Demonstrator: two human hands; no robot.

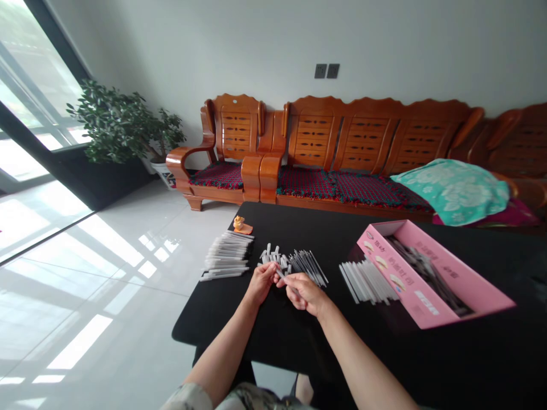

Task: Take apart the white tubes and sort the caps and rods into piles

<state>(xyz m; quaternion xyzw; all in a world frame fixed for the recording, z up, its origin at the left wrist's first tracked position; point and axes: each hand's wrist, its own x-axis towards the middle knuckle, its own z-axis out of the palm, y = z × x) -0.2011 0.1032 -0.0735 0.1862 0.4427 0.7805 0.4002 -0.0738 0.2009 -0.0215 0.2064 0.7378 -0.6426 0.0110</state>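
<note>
My right hand (302, 291) is closed around a slim whitish pen (281, 274), which points up and to the left. At its far end my left hand (262, 281) is closed in a pinch; the fingertips hide any small part there. Just beyond my hands lie small white caps (273, 251) in a loose pile. Thin dark refills (310, 265) fan out beside them, close to my right hand. On the left, a row of whitish capped pens (228, 254) lies at the table edge. White pen barrels (368, 281) are lined up to the right.
A pink open box (410, 290) holding dark thin items (421, 267) stands on the black table (342, 353) at right. An orange figurine (240, 224) sits at the far left corner. Behind are a wooden sofa (316, 131), a turquoise cloth (457, 191) and a potted plant (123, 125).
</note>
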